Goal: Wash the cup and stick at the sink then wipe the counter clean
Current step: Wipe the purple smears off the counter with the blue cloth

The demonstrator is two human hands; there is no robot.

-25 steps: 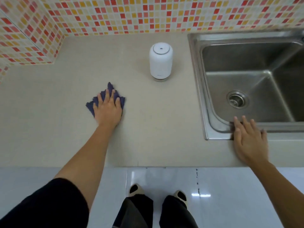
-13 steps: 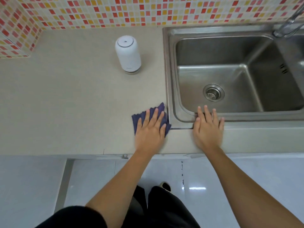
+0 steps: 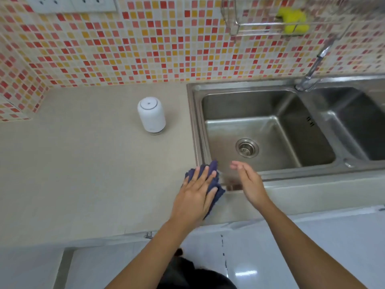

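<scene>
Lifted off the sink's front rim since half a second ago, the right hand (image 3: 248,182) now hovers edge-on with fingers loosely spread, holding nothing. Beside it, the left hand (image 3: 194,196) lies flat, fingers extended, pressing the dark blue cloth (image 3: 214,180) onto the counter (image 3: 83,174) at the sink's (image 3: 291,175) near left corner. Farther back a white canister (image 3: 151,115) stands upright on the counter. Beyond, the faucet (image 3: 312,67) rises against the tiled wall (image 3: 145,42). A wire rack (image 3: 264,28) holds something yellow.
</scene>
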